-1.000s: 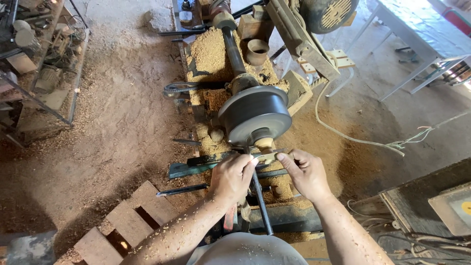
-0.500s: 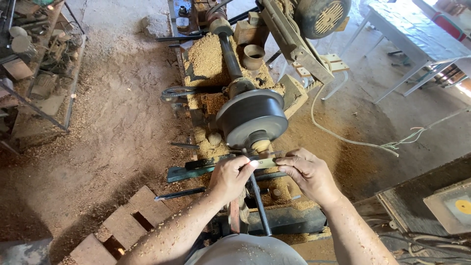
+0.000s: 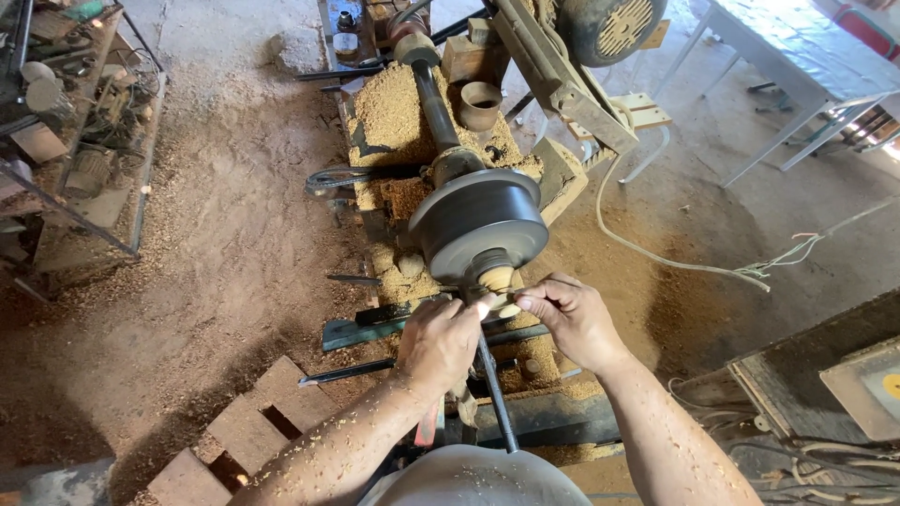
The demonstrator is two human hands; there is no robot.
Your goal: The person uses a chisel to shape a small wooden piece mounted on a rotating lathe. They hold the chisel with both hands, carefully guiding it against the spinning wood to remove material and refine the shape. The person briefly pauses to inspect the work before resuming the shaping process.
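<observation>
A small pale wooden piece (image 3: pixel 496 279) sticks out of the dark round lathe chuck (image 3: pixel 480 223). My left hand (image 3: pixel 439 343) grips a long dark metal turning tool (image 3: pixel 492 384), whose tip meets the wooden piece. My right hand (image 3: pixel 571 317) is closed on the tool's front end, right beside the wooden piece, with the fingertips near it. The tool's handle runs back toward my body. Wood chips cover both forearms.
Sawdust heaps (image 3: pixel 389 117) lie on the lathe bed beside its shaft (image 3: pixel 433 94), with a small wooden cup (image 3: pixel 479 104). A motor (image 3: pixel 609 26) sits at top right. A cluttered shelf (image 3: pixel 66 141) stands left, bricks (image 3: pixel 253 422) low left, a white cable (image 3: pixel 675 258) right.
Both hands stay at the wooden piece on the chuck; the view has shifted slightly and the hands sit a little closer together.
</observation>
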